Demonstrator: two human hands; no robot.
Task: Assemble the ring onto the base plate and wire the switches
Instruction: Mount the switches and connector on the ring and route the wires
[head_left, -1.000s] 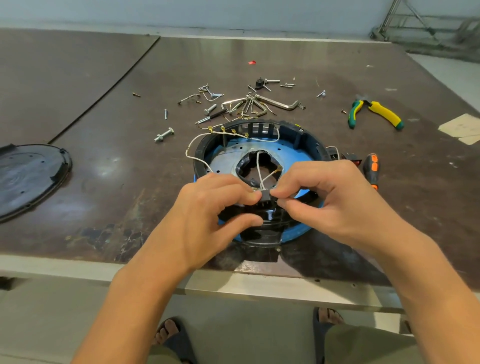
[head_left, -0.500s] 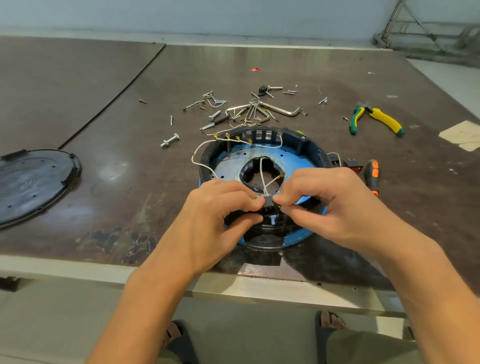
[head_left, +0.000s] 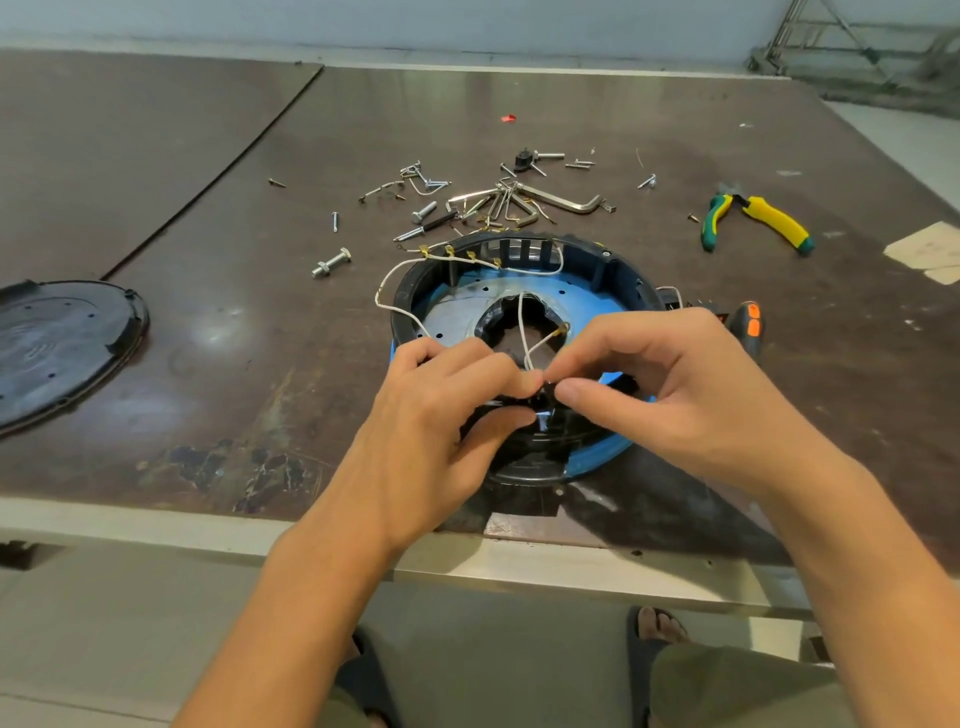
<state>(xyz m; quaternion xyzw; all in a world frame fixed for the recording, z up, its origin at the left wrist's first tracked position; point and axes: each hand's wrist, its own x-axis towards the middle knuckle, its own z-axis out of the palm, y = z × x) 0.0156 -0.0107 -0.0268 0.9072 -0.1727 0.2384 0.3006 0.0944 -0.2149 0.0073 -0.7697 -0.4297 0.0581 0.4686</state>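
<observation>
The ring (head_left: 618, 270) sat on the base plate (head_left: 605, 456). Wiring seemed unfinished: left hand (head_left: 441, 415) and right hand (head_left: 665, 384) pinched one switch (head_left: 546, 394), white wires (head_left: 378, 297) loose.

Dark worn tabletop (head_left: 675, 130), pale wall (head_left: 363, 21) behind, grey floor (head_left: 104, 649), metal frame (head_left: 841, 50) far right.

This is looking like a workshop: a scuffed, metal-edged workbench (head_left: 571, 93) is carrying a blue base plate (head_left: 605, 456), with loose screws and hex keys (head_left: 563, 200) lying just behind it, yellow-green pliers (head_left: 769, 221) lying behind to its right, and a black cover (head_left: 57, 343) sitting well to its left.
</observation>
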